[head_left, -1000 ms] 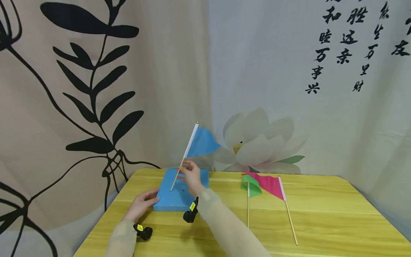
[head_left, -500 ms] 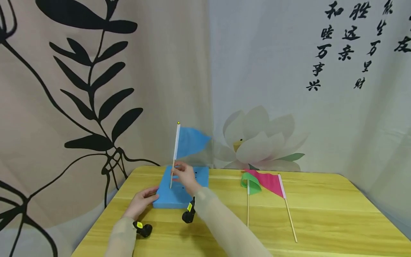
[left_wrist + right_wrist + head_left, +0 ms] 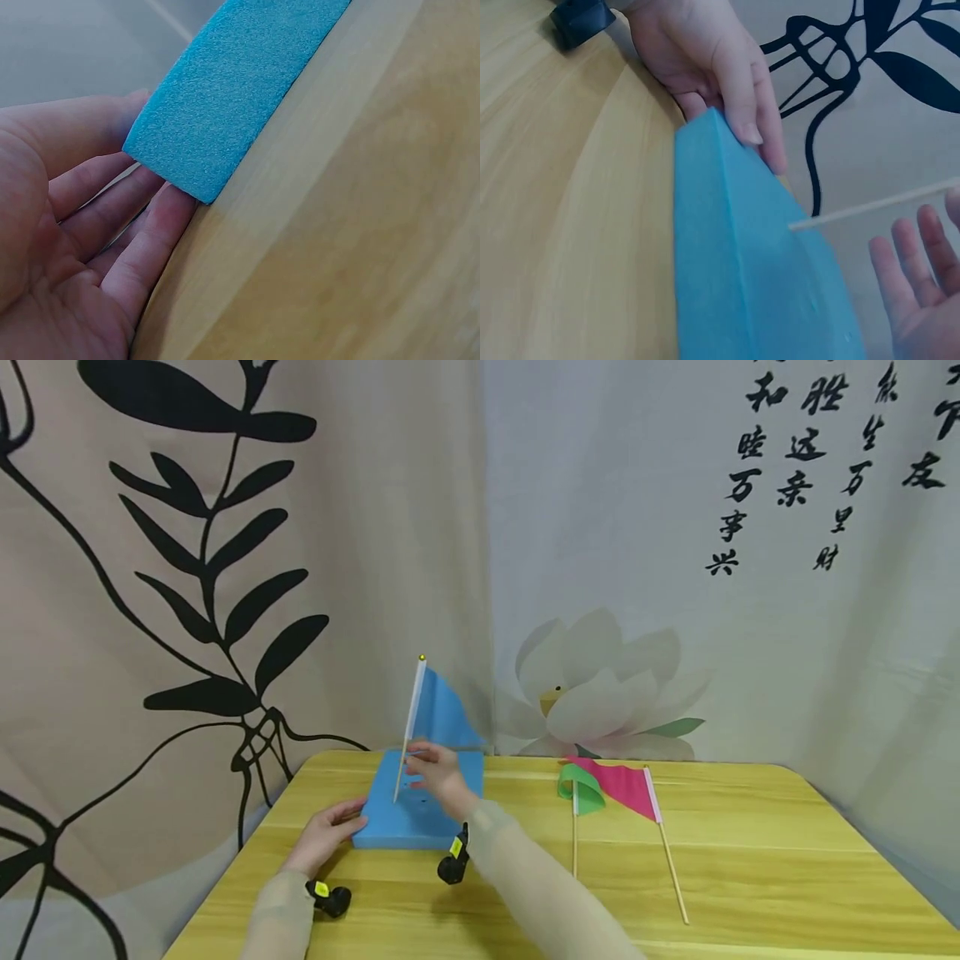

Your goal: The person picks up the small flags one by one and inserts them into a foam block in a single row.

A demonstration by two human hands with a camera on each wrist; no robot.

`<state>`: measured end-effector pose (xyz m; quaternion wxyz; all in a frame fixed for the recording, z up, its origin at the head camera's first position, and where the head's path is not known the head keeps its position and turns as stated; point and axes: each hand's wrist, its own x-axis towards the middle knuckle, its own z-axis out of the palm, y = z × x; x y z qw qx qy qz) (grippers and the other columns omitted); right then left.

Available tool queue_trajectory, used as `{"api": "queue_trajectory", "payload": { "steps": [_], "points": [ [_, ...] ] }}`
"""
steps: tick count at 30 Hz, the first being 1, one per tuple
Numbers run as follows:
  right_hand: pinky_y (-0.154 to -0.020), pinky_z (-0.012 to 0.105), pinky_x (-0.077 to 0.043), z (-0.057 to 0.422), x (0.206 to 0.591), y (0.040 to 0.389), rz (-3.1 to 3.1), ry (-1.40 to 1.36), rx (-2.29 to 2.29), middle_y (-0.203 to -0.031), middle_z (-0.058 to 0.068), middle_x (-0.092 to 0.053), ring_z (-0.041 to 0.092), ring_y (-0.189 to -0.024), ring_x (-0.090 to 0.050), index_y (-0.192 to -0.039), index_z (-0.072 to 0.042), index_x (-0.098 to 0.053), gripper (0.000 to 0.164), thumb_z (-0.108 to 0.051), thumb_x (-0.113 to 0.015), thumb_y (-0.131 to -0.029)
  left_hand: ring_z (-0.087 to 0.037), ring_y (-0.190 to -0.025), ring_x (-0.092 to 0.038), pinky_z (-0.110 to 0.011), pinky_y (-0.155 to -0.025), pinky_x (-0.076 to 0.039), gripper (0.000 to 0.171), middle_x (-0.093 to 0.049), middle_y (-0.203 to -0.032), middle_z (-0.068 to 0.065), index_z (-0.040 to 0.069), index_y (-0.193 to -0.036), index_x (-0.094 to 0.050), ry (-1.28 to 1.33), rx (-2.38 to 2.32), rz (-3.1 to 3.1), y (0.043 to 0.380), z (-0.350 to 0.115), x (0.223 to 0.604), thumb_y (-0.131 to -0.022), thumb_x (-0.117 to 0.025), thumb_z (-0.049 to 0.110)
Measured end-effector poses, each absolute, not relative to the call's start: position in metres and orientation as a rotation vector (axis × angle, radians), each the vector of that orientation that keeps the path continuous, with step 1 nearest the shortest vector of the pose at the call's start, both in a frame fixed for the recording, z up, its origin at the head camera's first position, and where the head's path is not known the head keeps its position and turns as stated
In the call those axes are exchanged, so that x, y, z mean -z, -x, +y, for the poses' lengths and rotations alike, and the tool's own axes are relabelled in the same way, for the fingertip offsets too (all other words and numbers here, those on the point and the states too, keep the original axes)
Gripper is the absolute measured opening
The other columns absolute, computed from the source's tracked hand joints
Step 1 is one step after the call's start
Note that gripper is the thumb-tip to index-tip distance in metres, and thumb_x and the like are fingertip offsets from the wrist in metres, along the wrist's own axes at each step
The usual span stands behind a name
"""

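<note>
A blue pennant flag (image 3: 442, 708) leans slightly right on a thin wooden stick, its top capped by a gold bead. My right hand (image 3: 441, 777) pinches that stick below the cloth; the other fingers are spread apart in the right wrist view. The stick's lower end meets the top of a blue foam block (image 3: 705, 247); whether it sits in a hole I cannot tell. Small dark holes dot the block's top. At the block's left side, my left hand (image 3: 82, 202) rests with fairly straight fingers against the end and the thumb at the top edge.
A green flag (image 3: 585, 789) with a curled cloth and a pink flag (image 3: 622, 787) lie on the wooden table (image 3: 765, 860), right of the block. Behind the table hangs a printed curtain (image 3: 405, 527). Both wrists carry small black cameras.
The blue flag has swung from a right lean to nearly upright, then tilted slightly right again. Its stick's lower end stays on the block's left part. My left hand keeps its place.
</note>
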<state>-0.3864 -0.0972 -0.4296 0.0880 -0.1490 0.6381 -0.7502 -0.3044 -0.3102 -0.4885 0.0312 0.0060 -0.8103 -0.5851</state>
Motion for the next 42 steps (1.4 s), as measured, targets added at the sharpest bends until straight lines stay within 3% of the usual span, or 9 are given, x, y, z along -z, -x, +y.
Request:
{"api": "queue_trajectory", "payload": {
  "steps": [5,11,15,19,24,30,35,42],
  "points": [
    [-0.08,0.044,-0.058,-0.056,0.429,0.386,1.91,0.441,2.195,-0.113,0.022,-0.066,0.04,-0.105,-0.062,-0.112,0.002,-0.066,0.022,-0.009,-0.066,-0.092,-0.035,-0.126,-0.047,-0.038,-0.096,-0.049,0.056,-0.047,-0.142,-0.022,0.0,-0.142,-0.048,0.014,1.78,-2.518,0.303,-0.308,0.486,-0.094,-0.066,0.023],
    [-0.082,0.048,-0.057,0.012,0.43,0.388,2.002,0.455,2.145,-0.113,0.025,-0.062,0.043,-0.102,-0.061,-0.122,0.013,-0.051,0.034,-0.009,-0.059,-0.097,-0.036,-0.125,-0.048,-0.036,-0.092,-0.051,0.058,-0.045,-0.142,-0.024,-0.002,-0.142,-0.046,-0.01,1.779,-2.53,0.303,-0.307,0.486,-0.094,-0.066,0.024],
    [-0.082,0.045,-0.057,0.06,0.433,0.384,2.044,0.433,2.101,-0.115,0.024,-0.06,0.038,-0.098,-0.063,-0.129,0.004,-0.054,0.038,-0.014,-0.06,-0.097,-0.036,-0.126,-0.047,-0.038,-0.094,-0.05,0.06,-0.044,-0.144,-0.024,-0.002,-0.143,-0.046,-0.054,1.798,-2.539,0.303,-0.308,0.487,-0.094,-0.067,0.026],
    [-0.077,0.04,-0.059,0.102,0.434,0.377,2.105,0.362,2.085,-0.11,0.02,-0.063,0.036,-0.094,-0.065,-0.12,-0.001,-0.062,0.029,-0.017,-0.062,-0.096,-0.037,-0.126,-0.047,-0.04,-0.094,-0.051,0.061,-0.043,-0.144,-0.025,-0.002,-0.143,-0.045,-0.072,1.815,-2.536,0.303,-0.31,0.488,-0.093,-0.067,0.027],
    [-0.072,0.037,-0.059,0.142,0.435,0.369,2.173,0.32,2.027,-0.107,0.018,-0.064,0.038,-0.094,-0.064,-0.12,0.002,-0.06,0.032,-0.019,-0.062,-0.096,-0.037,-0.126,-0.047,-0.038,-0.093,-0.052,0.062,-0.043,-0.144,-0.026,-0.002,-0.143,-0.045,-0.069,1.804,-2.545,0.304,-0.308,0.486,-0.093,-0.067,0.028],
    [-0.066,0.037,-0.059,0.173,0.439,0.357,2.286,0.255,1.836,-0.104,0.019,-0.066,0.036,-0.089,-0.066,-0.121,0.009,-0.06,0.04,-0.021,-0.064,-0.094,-0.037,-0.127,-0.046,-0.039,-0.094,-0.051,0.063,-0.042,-0.145,-0.025,-0.002,-0.143,-0.044,-0.053,1.79,-2.57,0.306,-0.306,0.486,-0.094,-0.067,0.03],
    [-0.068,0.04,-0.06,0.184,0.449,0.352,2.296,0.185,1.762,-0.094,0.016,-0.067,0.026,-0.077,-0.069,-0.113,0.011,-0.062,0.034,-0.016,-0.065,-0.092,-0.036,-0.126,-0.046,-0.037,-0.093,-0.051,0.064,-0.042,-0.145,-0.025,-0.002,-0.144,-0.044,-0.05,1.8,-2.574,0.308,-0.305,0.484,-0.094,-0.066,0.031],
    [-0.065,0.038,-0.061,0.19,0.466,0.354,2.221,0.122,1.771,-0.086,0.014,-0.069,0.023,-0.07,-0.069,-0.107,0.01,-0.064,0.031,-0.014,-0.069,-0.088,-0.037,-0.127,-0.045,-0.036,-0.093,-0.051,0.065,-0.04,-0.146,-0.026,-0.002,-0.145,-0.042,-0.08,1.779,-2.6,0.306,-0.304,0.483,-0.094,-0.065,0.032]
  ]
}}
